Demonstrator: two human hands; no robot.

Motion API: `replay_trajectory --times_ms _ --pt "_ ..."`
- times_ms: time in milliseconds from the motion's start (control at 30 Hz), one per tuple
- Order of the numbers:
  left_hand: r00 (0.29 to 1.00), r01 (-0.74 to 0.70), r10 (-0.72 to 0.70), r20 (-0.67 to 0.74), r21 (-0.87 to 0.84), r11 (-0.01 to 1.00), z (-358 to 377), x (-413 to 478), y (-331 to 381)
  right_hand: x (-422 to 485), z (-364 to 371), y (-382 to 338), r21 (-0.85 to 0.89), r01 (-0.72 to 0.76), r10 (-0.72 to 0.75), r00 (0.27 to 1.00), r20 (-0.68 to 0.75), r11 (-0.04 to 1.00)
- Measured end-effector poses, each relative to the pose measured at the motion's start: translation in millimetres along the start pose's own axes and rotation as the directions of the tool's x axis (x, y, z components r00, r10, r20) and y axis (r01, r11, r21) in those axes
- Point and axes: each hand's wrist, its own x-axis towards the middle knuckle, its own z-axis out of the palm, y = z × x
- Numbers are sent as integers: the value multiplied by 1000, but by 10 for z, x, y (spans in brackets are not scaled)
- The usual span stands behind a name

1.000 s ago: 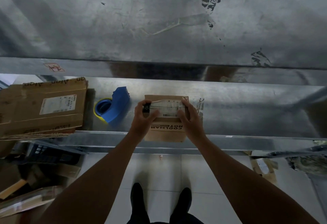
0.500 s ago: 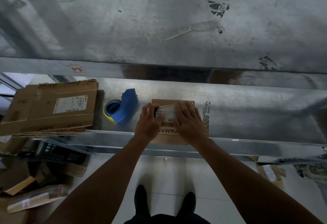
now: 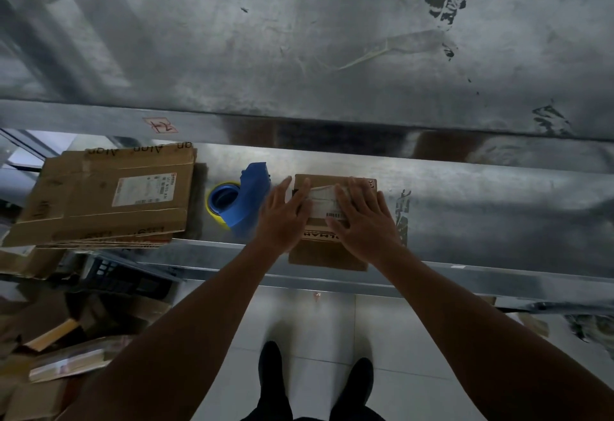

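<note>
Steel bench [image 3: 498, 208]: both hands press label [image 3: 324, 203] onto box [image 3: 327, 256].

The small box [image 3: 327, 256] shows upside-down "OLMAN" below its barcode label [image 3: 323, 204].

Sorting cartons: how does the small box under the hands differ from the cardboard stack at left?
The small box is narrower than the cardboard stack. The left hand and right hand rest on the small box; the cardboard stack lies untouched. Both are brown, labelled, on the metal shelf.

Blue tape dispenser [image 3: 247, 199], mid-worktop [image 3: 498, 214]. Flattened cartons [image 3: 99, 201] at 9 o'clock, overhanging the near edge. Cardboard scraps [image 3: 66, 347] on the floor, 8 o'clock.
</note>
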Motion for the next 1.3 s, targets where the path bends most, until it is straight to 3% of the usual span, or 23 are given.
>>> replay_trajectory --times_ms 67,133,233,433,600,700,800,900,967,1033,1167,1300 --pt "971 57 -45 -233 43 997 -131 -17 -93 -7 -19 5 -4 3 -3 1000 18 1000" --pt "919 195 -175 -354 21 981 -252 -13 -312 -10 -24 10 -7 10 -10 1000 22 1000" --pt "903 320 -304 -303 2 947 -362 -7 -625 -10 -16 6 -12 14 -13 1000 24 1000" --pt "933 329 -282 -223 212 920 -388 1 -642 16 16 -2 -3 10 -10 1000 19 1000" --pt "922 384 -359 -143 239 892 -507 49 -652 22 27 4 0 8 -8 1000 16 1000" --pt "935 346 -313 -165 247 905 -548 42 -714 24 20 -3 7 10 -10 1000 16 1000" --pt "955 242 -208 -214 147 959 -569 1 -683 16 11 -8 31 10 -10 1000 8 999" --pt "963 -16 47 -264 116 993 -636 22 -498 14 -18 -24 51 4 -5 1000 14 999" --pt "943 -206 241 -230 168 964 -680 72 -345 16 -38 -35 83 -4 3 1000 16 997" --pt "924 -308 346 -162 217 926 -702 113 -232 15 -57 -30 143 -4 3 1000 4 990" --pt "942 -314 326 -84 131 940 -736 179 -156 1 -101 28 397 -10 20 1000 -22 918" --pt "949 -308 313 -37 90 947 -842 226 -68 5 -170 61 680 -44 97 995 -39 732"
